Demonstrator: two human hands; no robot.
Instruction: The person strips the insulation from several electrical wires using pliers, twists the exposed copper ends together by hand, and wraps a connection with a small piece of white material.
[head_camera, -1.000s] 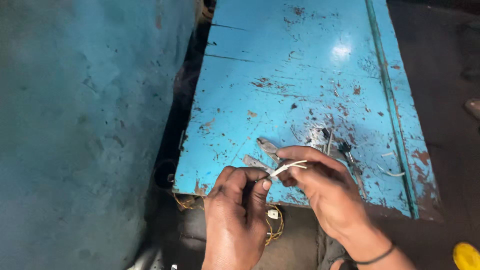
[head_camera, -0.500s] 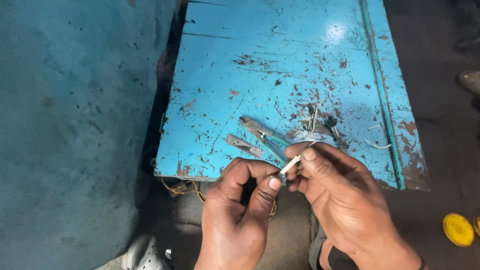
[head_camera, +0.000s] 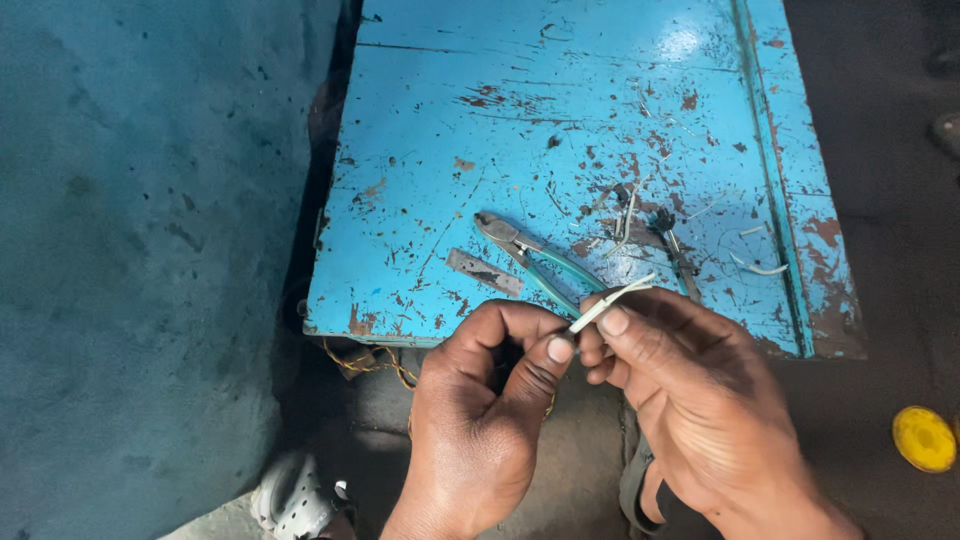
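Left hand (head_camera: 480, 420): fingers curled closed, thumb tip pinching the near end of the wire.
Right hand (head_camera: 690, 390): fingers closed on the same wire.
Wire (head_camera: 610, 302): thin, white, short, slanting up to the right, just above the near desk edge.
Pliers (head_camera: 535, 258): teal handles, lying on the desk.
Desk (head_camera: 560, 100): blue, paint chipped, rust-spotted.

Pliers (head_camera: 535, 262) (teal-handled); yellow disc (head_camera: 924, 438)
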